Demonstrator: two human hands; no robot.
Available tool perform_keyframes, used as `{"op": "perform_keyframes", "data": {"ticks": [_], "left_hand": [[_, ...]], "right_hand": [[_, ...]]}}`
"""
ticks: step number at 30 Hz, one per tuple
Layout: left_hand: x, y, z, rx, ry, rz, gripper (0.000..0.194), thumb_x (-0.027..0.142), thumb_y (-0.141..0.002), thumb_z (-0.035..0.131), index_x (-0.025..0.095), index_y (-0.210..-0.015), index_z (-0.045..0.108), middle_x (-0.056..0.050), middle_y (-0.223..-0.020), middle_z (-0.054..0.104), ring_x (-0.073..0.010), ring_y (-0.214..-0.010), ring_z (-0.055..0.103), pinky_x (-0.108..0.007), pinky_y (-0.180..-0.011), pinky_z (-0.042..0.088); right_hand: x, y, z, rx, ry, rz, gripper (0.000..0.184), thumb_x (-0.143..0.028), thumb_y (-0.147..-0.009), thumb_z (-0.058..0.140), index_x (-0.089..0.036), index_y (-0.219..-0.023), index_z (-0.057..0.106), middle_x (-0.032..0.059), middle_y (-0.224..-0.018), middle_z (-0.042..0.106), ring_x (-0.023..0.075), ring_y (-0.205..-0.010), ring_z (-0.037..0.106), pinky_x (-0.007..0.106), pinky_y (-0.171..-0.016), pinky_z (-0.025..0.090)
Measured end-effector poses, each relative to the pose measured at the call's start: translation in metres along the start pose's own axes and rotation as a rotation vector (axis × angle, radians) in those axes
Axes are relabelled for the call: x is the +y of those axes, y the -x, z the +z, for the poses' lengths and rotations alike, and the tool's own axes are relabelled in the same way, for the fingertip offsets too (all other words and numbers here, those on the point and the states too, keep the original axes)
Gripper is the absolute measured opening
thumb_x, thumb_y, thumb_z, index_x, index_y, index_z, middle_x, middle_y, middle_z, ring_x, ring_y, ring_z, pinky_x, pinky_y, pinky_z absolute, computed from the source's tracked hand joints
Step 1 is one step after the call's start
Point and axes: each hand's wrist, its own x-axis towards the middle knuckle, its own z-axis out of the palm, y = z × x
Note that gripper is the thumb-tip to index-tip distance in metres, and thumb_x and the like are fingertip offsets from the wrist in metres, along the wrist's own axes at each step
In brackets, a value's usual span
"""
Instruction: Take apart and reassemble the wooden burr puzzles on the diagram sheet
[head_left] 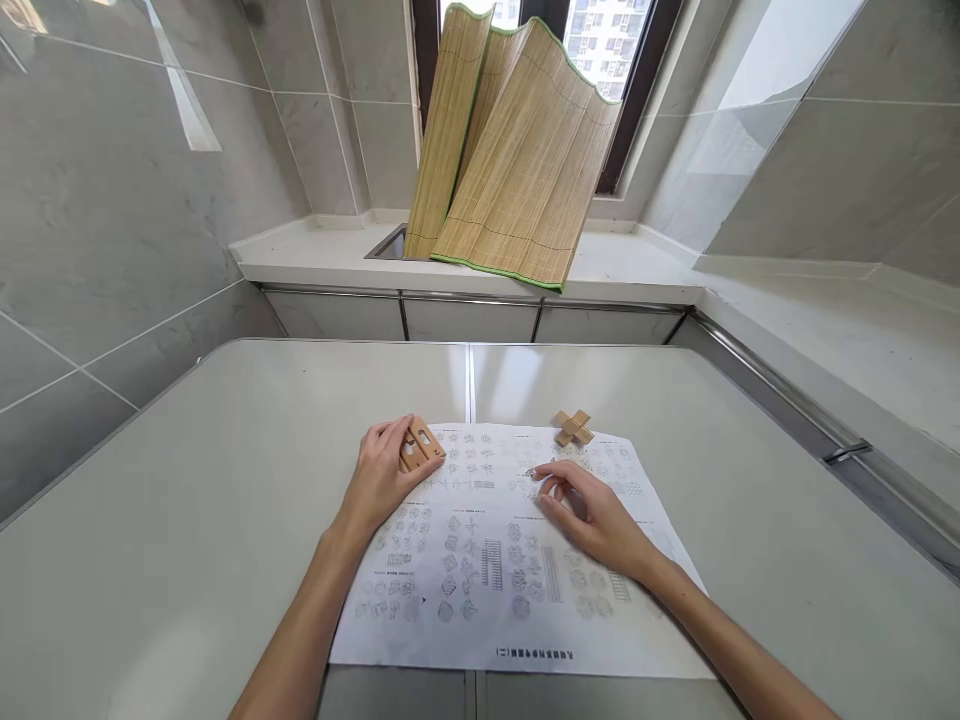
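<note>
Printed sheet with wooden pieces, seen from the wearer's viewpoint. The sheet (480, 630), the landmark for all positions, lay spread on the pale table (225, 480), probably so that its rows of small line diagrams could be viewed together. At its far left corner, the left hand (381, 478) was clamped on a flat group of notched wooden pieces (422, 446), thumb along the near side and fingers around the left and far sides; this grip probably kept the parts side by side. The right hand (592, 515) was poised above the right half of the sheet, its thumb and index finger apart and holding no visible object; the extended index finger suggested indication of a diagram, though contact with the paper could not be determined. A cross-shaped wooden assembly (574, 428) rested at the sheet's far edge, right of centre, apparently set aside within reach. Well beyond the sheet, a green-edged bamboo mat (525, 160) stood folded against the window (600, 45). Lettering: a bold Chinese heading along the sheet's near edge appeared inverted, with a bracketed "二" (two) at its left end; smaller captions were illegible. The held group bore a small dark mark, possibly a numeral. No brand was discernible.
</note>
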Motion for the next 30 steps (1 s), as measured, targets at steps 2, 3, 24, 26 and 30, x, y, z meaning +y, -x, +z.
{"op": "perform_keyframes", "data": {"ticks": [2,3,24,26,30], "left_hand": [[-0.004,0.000,0.000,0.000,-0.008,-0.017,0.072,0.060,-0.091,0.070,0.026,-0.151,0.047,-0.012,-0.146,0.060,-0.0364,-0.139,0.045,-0.054,-0.109,0.047],[-0.004,0.000,0.000,-0.002,-0.010,-0.019,0.073,0.060,-0.091,0.070,0.026,-0.151,0.047,-0.012,-0.146,0.060,-0.0365,-0.140,0.044,-0.053,-0.109,0.048],[0.064,0.017,0.012,-0.049,-0.026,0.407,0.052,0.043,-0.098,0.067,0.025,-0.145,0.052,-0.013,-0.147,0.059,-0.0361,-0.144,0.047,-0.061,-0.117,0.042],[0.079,0.025,0.020,-0.103,-0.003,0.507,0.042,0.035,-0.097,0.069,0.024,-0.136,0.058,-0.012,-0.145,0.062,-0.0358,-0.143,0.047,-0.059,-0.117,0.044],[0.098,0.040,0.035,-0.209,0.040,0.620,0.035,0.028,-0.094,0.073,0.021,-0.127,0.062,-0.012,-0.140,0.065,-0.0356,-0.140,0.052,-0.056,-0.113,0.049]], "right_hand": [[-0.001,0.000,0.000,0.004,-0.002,0.005,0.023,-0.038,-0.105,0.056,-0.028,-0.124,0.063,0.0067,-0.115,0.071,0.0218,-0.091,0.067,0.039,-0.087,0.055],[-0.002,0.000,-0.001,0.007,-0.001,0.009,0.022,-0.038,-0.105,0.056,-0.027,-0.123,0.063,0.0066,-0.116,0.071,0.0217,-0.091,0.067,0.038,-0.086,0.055],[0.016,-0.005,-0.005,0.390,-0.228,0.224,0.031,-0.052,-0.102,0.059,-0.024,-0.114,0.060,0.0023,-0.083,0.071,0.0190,-0.070,0.065,0.031,-0.064,0.052],[0.023,-0.007,-0.010,0.497,-0.288,0.266,0.038,-0.057,-0.100,0.062,-0.024,-0.119,0.055,0.0007,-0.081,0.071,0.0170,-0.062,0.063,0.029,-0.056,0.049],[0.034,-0.011,-0.016,0.501,-0.335,0.328,0.057,-0.064,-0.092,0.068,-0.023,-0.128,0.050,0.0028,-0.086,0.074,0.0173,-0.061,0.066,0.027,-0.051,0.050]]}}
